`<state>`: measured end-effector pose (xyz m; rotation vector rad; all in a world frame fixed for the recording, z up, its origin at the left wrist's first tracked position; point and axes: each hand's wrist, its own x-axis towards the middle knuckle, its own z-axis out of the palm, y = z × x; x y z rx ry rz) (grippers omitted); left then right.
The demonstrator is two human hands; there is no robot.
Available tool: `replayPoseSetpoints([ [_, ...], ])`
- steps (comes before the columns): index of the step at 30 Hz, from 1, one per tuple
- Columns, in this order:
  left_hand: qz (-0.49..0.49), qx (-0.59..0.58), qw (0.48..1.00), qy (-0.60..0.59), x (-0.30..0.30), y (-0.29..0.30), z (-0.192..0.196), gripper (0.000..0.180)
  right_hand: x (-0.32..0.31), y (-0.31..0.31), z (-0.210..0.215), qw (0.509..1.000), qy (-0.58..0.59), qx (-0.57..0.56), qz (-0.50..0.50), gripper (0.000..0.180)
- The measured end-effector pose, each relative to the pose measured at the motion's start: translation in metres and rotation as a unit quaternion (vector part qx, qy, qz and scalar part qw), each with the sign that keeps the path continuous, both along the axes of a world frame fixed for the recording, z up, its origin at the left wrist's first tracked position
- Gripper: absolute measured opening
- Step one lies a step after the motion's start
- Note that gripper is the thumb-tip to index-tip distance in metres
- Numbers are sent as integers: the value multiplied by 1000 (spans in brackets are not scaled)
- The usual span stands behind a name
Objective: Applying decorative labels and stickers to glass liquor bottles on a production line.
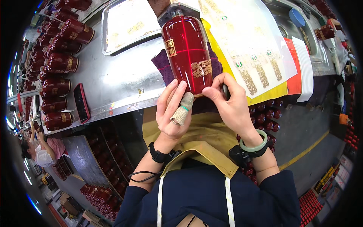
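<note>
A glossy dark-red glass bottle [184,36] lies on a purple cloth [162,66], its neck pointing away from me. Gold ornament [201,69] decorates the lower right of its face, and a small gold square label [170,48] sits on its left side. Red light lines cross the glass. My left hand [172,113] grips the base's left side, fingers against the glass. A fabric cover [181,113] with a green band sheathes its thumb, by the bottom edge. My right hand [234,108] holds the base's right corner between thumb and bent fingers.
Translucent decal sheets [242,41] lie on yellow paper [274,92] to the right. A metal tray [105,36] with a white sheet stands at back left. Red bottles [62,62] line the table's left edge beside a phone [82,102]. Another person [45,153] works far left.
</note>
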<state>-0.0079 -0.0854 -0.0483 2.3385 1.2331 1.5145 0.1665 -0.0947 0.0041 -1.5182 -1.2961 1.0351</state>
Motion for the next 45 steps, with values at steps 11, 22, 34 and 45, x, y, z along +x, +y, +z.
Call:
replayPoseSetpoints([
  [11, -2, -17, 1000, 10, 0, -2, 1, 34, 1, -1, -7, 999, 17, 14, -24, 27],
  [22, 31, 38, 992, 117, 8, -6, 0, 43, 20, -13, -7, 982, 186, -27, 5, 30],
  [34, 109, -72, 991, -38, 42, -13, 3, 57, 25, -15, -12, 983, 117, 64, -127, 16],
  [45, 40, -32, 994, 101, 9, 17, 29, 70, -5, -11, -10, 992, 3, 113, -63, 6],
])
